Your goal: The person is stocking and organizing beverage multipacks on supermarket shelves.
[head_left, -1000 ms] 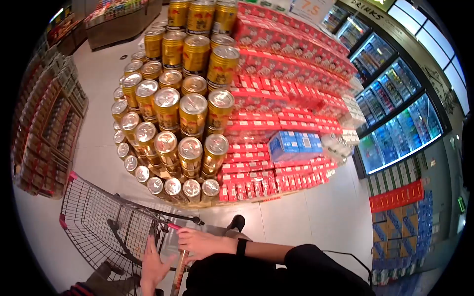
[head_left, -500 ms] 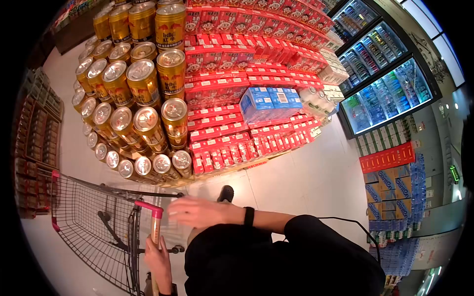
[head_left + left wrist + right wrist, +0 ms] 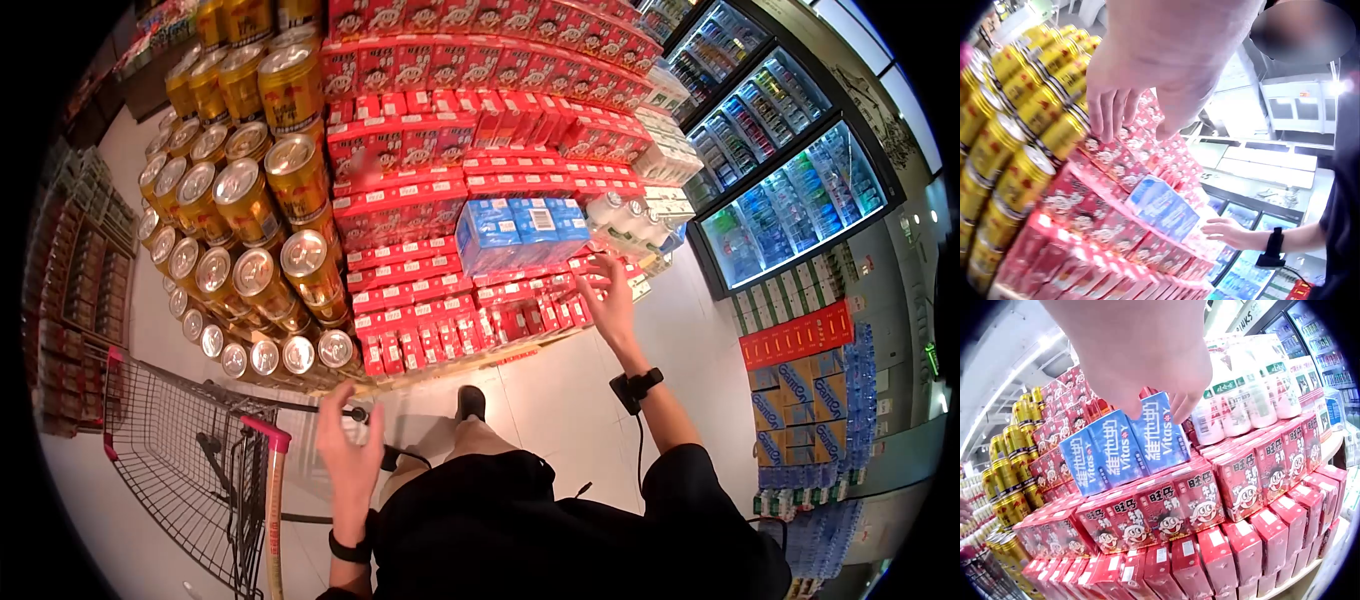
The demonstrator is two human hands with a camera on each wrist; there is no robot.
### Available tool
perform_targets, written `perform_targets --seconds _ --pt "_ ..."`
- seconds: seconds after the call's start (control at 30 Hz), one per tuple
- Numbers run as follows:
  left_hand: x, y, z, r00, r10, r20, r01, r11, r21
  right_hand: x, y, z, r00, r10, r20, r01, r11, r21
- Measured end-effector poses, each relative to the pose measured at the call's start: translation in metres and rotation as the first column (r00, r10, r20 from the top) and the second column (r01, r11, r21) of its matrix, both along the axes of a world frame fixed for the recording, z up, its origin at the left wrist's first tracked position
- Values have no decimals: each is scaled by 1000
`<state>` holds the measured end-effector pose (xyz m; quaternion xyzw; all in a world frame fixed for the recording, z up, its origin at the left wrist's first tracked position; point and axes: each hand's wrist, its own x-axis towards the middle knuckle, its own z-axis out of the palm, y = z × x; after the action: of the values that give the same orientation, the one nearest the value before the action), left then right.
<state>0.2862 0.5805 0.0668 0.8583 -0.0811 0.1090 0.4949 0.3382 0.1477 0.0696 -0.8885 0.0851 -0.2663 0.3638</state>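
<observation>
Blue pack (image 3: 525,235) sits upright on the red cartons (image 3: 400,210), beside white bottles (image 3: 630,220); work looks barely begun, the pack unlifted and a grip yet to be made. Right hand (image 3: 612,308), fingers apart and slightly bent, is near it, holding nothing; I can't tell if they touch. Left hand (image 3: 345,455) has thumb and fingers spread, nothing between. Right wrist view shows legible Vitasoy lettering; head view doesn't.

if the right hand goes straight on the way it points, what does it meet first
Probably the blue carton pack, which lies ahead of the right hand, though the white bottles sit close beside that line and the remaining gap is hard to judge.
</observation>
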Motion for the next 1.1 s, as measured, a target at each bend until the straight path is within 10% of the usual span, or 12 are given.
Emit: perform_targets --seconds 0.43,0.63,0.8,0.97,1.1 --pt "160 -207 -17 968 -232 -92 218 965 -144 43 -50 -19 936 331 -119 -312 938 152" --pt "145 -230 -2 995 -96 7 95 991 94 34 -52 -6 903 423 -70 -391 879 272" --pt "130 -296 47 860 -21 510 -152 943 296 15 -104 -7 955 209 209 -253 945 209" --pt "161 -387 55 872 -315 376 206 931 302 -5 -182 -10 882 -312 353 251 945 210" --pt "196 -419 42 863 -449 233 372 875 310 10 -228 -23 957 -117 265 79 985 152"
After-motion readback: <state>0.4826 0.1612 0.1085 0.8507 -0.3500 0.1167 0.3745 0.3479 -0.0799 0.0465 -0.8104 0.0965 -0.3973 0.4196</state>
